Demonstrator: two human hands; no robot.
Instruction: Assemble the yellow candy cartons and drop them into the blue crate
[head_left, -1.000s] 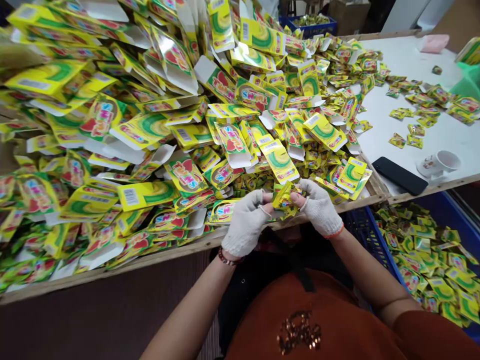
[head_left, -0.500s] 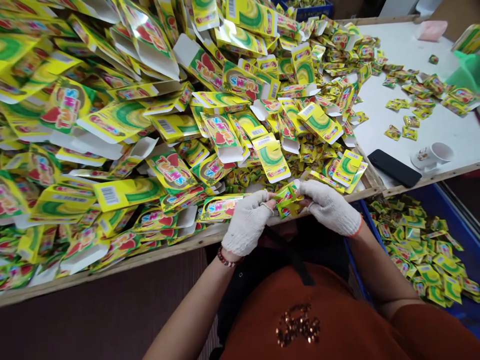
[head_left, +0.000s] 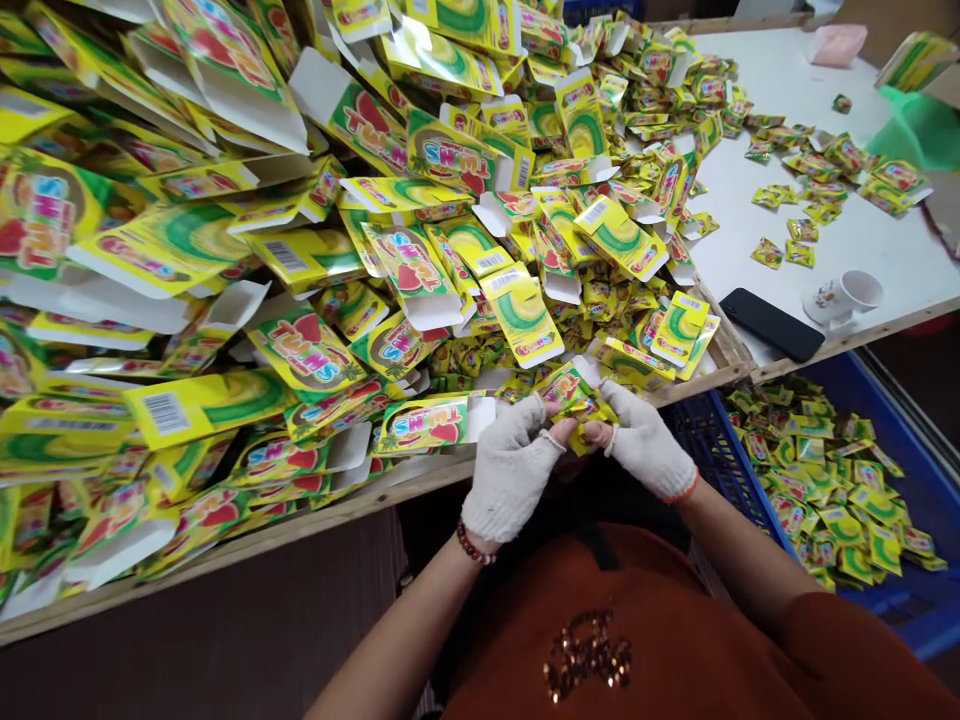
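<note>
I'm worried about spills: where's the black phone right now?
In the head view, the black phone lies at the right on the white tabletop, near its front edge, just left of the cup.

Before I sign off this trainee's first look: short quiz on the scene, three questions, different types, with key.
1. Multiple choice. What do the left hand and right hand hold together?
A) a tape roll
B) yellow-and-green packaging
C) a pair of scissors

2. True or false. The beaded bracelet is on the left wrist.

3. Fill the gap. On the white table, a black ____ lies beside the white cup.

Key
1: B
2: True
3: phone
</note>
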